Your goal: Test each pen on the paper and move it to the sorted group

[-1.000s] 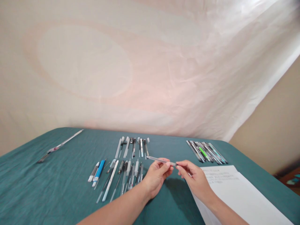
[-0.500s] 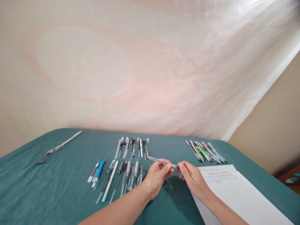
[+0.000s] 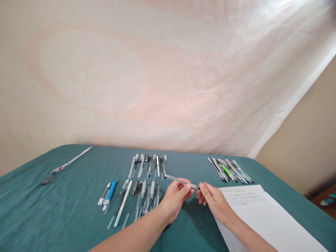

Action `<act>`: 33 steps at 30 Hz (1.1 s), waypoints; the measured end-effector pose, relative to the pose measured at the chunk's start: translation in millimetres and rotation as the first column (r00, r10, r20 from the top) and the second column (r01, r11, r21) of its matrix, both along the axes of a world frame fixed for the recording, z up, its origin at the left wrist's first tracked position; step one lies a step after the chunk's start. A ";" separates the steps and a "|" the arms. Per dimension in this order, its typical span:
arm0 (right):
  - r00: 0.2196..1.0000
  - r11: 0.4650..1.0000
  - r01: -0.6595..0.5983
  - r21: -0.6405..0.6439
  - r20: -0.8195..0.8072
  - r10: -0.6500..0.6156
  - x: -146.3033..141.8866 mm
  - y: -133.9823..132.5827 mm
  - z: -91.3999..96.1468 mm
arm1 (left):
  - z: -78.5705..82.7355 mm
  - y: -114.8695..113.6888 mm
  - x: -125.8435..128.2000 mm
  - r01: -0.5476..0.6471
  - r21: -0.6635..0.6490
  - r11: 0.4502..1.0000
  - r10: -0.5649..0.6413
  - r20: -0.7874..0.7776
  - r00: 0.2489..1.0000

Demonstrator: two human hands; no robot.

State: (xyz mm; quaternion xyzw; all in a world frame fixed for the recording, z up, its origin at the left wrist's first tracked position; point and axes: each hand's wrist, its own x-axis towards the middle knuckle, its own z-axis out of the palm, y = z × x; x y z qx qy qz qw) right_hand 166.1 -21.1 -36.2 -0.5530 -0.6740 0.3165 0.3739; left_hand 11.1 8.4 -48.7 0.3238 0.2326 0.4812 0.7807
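Note:
My left hand (image 3: 175, 198) pinches a clear pen (image 3: 178, 180) by its barrel, holding it level above the teal tablecloth (image 3: 65, 206). My right hand (image 3: 213, 200) is closed on the pen's right end with thumb and fingertips. The pen's free end points left and away, toward a far row of pens (image 3: 149, 165). A nearer row of pens (image 3: 136, 199) lies just left of my left hand.
A third group of pens (image 3: 231, 169) lies at the far right. A white sheet with writing (image 3: 262, 217) lies beside my right forearm. A long thin tool (image 3: 67, 163) rests at the far left. A pale cloth backdrop hangs behind the table.
My hands and the pen have stayed nearly in place; my right fingers shifted slightly at the pen's right end.

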 end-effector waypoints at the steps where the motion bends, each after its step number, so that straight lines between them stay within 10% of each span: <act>1: 1.000 1.000 -0.005 0.005 -0.013 0.005 0.6 -0.2 0.8 | -0.1 0.5 0.0 -0.009 -0.014 1.000 0.009 0.003 1.000; 21: 1.000 1.000 -0.018 -0.003 -0.025 0.018 1.1 0.8 0.3 | -1.8 2.2 0.4 -0.020 0.015 1.000 0.020 -0.010 1.000; 33: 0.921 0.959 -0.136 -0.249 -0.389 0.030 -6.3 0.8 0.8 | -1.4 1.2 0.1 -0.011 0.046 0.999 0.012 -0.024 1.000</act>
